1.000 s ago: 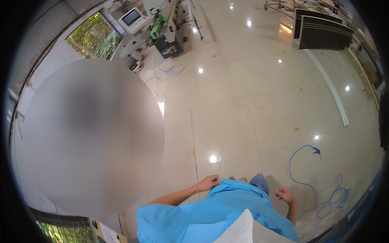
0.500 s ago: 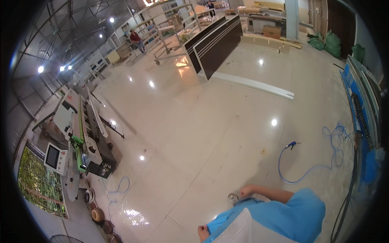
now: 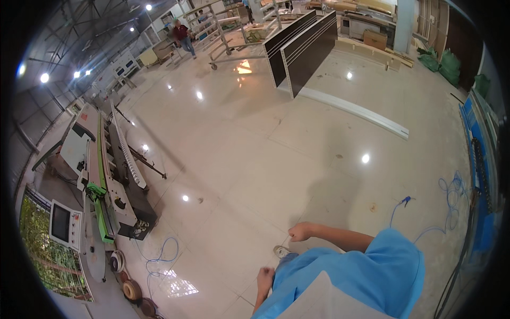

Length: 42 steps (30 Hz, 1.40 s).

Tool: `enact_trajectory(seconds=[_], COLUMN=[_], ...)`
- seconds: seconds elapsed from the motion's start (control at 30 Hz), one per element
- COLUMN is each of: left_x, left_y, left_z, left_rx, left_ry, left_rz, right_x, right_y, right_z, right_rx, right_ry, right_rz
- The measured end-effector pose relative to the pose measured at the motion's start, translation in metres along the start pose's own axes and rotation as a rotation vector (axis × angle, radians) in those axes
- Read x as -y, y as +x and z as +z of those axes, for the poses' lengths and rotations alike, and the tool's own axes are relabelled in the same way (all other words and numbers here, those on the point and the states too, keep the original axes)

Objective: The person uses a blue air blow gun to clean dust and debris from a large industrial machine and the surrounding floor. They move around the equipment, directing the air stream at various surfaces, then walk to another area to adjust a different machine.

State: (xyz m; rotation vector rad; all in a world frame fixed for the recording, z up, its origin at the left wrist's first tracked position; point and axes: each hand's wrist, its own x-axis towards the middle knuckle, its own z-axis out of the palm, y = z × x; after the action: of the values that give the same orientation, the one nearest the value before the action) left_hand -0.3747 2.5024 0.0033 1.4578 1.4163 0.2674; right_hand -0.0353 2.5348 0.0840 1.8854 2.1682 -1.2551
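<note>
Now my view has swung off the blurred patch onto open floor (image 3: pixel 276 149); right hand (image 3: pixel 300 232) pinches a thin wire, left hand (image 3: pixel 264 277) at seven o'clock is fisted, holding nothing I can see.

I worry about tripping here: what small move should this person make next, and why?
Probably step ahead onto the bare glossy cream tile floor, I judge: the thin blue coiled hose trails to the right, the long grey machine stands left, and the right hand and left hand seem empty.

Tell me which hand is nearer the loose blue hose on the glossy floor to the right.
Right. The right hand is out in front, closer to the blue hose; the left hand hangs lower and farther left, well away from it.
</note>
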Motion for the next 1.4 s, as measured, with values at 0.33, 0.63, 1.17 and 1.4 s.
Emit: enact_trajectory(seconds=[0.33,0.63,1.17,1.4], left_x=[-0.144,-0.177,-0.025,0.102], left_y=[0.182,0.322,0.203,0.126], left_z=[-0.123,-0.212,-0.313,-0.443], left_rx=[0.775,0.64,-0.479,-0.667], left_ry=[0.244,0.155,-0.911,-0.978], left_rz=[0.064,-0.034,-0.101,-0.115], right_x=[-0.033,-0.07,0.347,0.519], right_y=[0.129,0.344,0.613,0.635], right_z=[-0.045,-0.194,-0.073,0.034], right_rx=[0.079,0.048,0.753,0.755], right_ry=[0.156,0.007,-0.405,-0.611], right_rz=[0.267,0.131,-0.751,-0.813])
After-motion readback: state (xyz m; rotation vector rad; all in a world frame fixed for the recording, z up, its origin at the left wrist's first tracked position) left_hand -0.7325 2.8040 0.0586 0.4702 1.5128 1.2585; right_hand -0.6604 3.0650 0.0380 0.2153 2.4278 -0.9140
